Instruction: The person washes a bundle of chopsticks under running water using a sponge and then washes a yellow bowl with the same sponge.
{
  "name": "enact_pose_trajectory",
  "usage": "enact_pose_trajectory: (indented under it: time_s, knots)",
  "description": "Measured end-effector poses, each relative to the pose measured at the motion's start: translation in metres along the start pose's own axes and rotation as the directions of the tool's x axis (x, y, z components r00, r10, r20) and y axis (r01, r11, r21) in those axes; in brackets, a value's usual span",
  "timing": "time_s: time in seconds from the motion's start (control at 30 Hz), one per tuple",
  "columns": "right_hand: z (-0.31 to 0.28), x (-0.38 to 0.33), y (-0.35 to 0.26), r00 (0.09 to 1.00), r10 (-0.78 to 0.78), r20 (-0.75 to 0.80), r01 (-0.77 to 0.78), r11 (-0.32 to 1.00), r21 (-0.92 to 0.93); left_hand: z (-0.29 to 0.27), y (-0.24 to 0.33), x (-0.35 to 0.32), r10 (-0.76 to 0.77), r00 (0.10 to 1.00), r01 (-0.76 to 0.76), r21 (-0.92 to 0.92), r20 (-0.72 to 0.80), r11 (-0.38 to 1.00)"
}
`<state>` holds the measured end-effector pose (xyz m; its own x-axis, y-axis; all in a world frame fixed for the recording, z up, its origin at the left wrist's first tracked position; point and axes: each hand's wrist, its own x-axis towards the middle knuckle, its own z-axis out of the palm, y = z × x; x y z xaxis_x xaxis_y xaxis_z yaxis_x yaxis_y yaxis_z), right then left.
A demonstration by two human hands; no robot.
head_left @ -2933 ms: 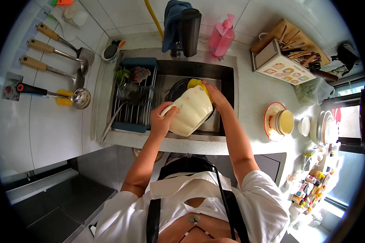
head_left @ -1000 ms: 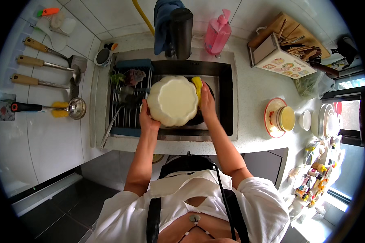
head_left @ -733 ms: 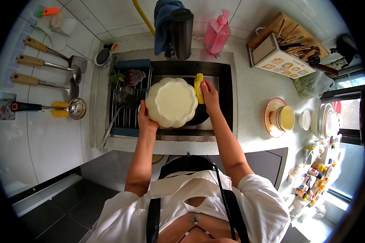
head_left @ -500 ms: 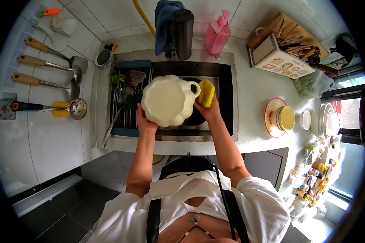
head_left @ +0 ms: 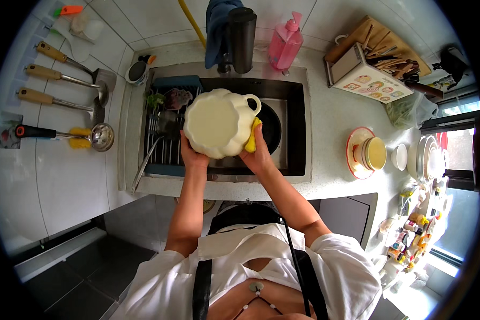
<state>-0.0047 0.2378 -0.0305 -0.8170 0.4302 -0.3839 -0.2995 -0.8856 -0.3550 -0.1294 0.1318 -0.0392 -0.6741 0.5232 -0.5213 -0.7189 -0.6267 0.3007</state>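
Sink (head_left: 296, 101) basin mostly hidden behind cream pot (head_left: 218, 122) | left hand (head_left: 192, 156) fingers clamped on pot, right hand (head_left: 257, 152) fingers pressing yellow sponge (head_left: 252, 136) to it | pale bench (head_left: 330, 154), tiled wall.

The pot (head_left: 218, 122) fills the middle over the sink (head_left: 298, 133); the faucet (head_left: 241, 37) and soap bottle (head_left: 285, 42) crowd behind; the counter (head_left: 330, 133) right offers room.

A white short-sleeved shirt (head_left: 250, 266) is being worn under a black apron (head_left: 200, 290) with thin black straps; forearms are being left bare.

Countertop (head_left: 330, 160) bears saucer (head_left: 353, 154) (cup atop)
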Motion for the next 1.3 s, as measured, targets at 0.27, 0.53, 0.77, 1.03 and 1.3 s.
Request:
enact_pose_trajectory:
  time_s: [0.27,0.53,0.77,1.03,1.3]
  knots:
    - [-0.01,0.013,-0.008,0.993,-0.046,0.109,0.042,0.999,0.034,-0.013,-0.025,0.0,-0.038,0.999,0.039,0.049,-0.002,0.998]
    - [-0.023,0.015,-0.054,0.983,0.129,0.133,-0.135,0.99,0.036,-0.035,-0.019,-0.008,-0.335,0.877,0.302,0.147,0.346,0.942]
    - [-0.016,0.014,-0.076,0.954,0.292,0.066,-0.278,0.946,-0.166,-0.021,0.005,0.02,-0.458,0.853,0.326,0.428,0.252,0.843]
    - [-0.032,0.03,-0.088,0.941,0.332,0.06,-0.307,0.918,-0.25,-0.007,0.023,0.032,-0.598,0.741,0.278,0.671,0.306,0.688]
    - [-0.001,0.032,-0.103,0.936,0.35,0.046,-0.224,0.69,-0.688,0.056,0.017,0.024,-0.487,0.832,-0.085,0.929,0.266,0.361]
